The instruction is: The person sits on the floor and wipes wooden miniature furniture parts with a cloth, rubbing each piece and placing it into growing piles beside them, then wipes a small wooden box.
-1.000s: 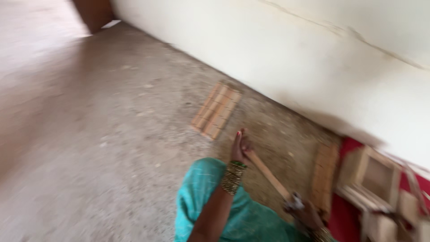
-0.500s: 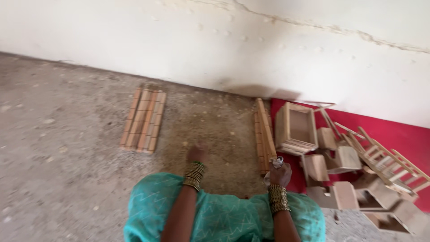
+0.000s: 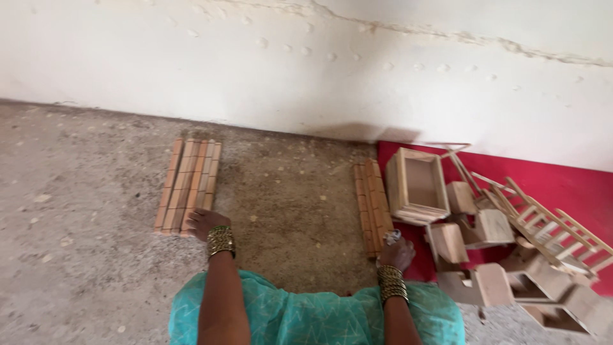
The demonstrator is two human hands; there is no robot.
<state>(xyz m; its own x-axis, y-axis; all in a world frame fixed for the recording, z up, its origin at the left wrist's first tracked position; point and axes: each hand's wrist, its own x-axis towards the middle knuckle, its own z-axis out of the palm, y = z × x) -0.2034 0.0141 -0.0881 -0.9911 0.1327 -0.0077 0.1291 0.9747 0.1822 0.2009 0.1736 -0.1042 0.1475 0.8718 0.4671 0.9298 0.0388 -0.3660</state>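
Observation:
My left hand (image 3: pixel 203 222) rests palm down on the near end of a row of notched wooden strips (image 3: pixel 188 184) lying side by side on the concrete floor. My right hand (image 3: pixel 396 251) is closed around a small crumpled piece of something pale (image 3: pixel 391 236), at the near end of a second bundle of wooden strips (image 3: pixel 373 204). Both wrists wear stacks of bangles. A teal garment (image 3: pixel 306 316) covers my lap below the hands.
A red cloth (image 3: pixel 575 185) at the right carries a wooden box frame (image 3: pixel 417 185), small wooden blocks (image 3: pixel 476 223) and slatted ladder-like pieces (image 3: pixel 549 227). A white cracked wall (image 3: pixel 306 64) runs along the far side. Rough concrete floor (image 3: pixel 83 243) spreads to the left.
The view has swung and steadied on the wall. My left hand moved left onto the left row of strips. My right hand stays by the right bundle.

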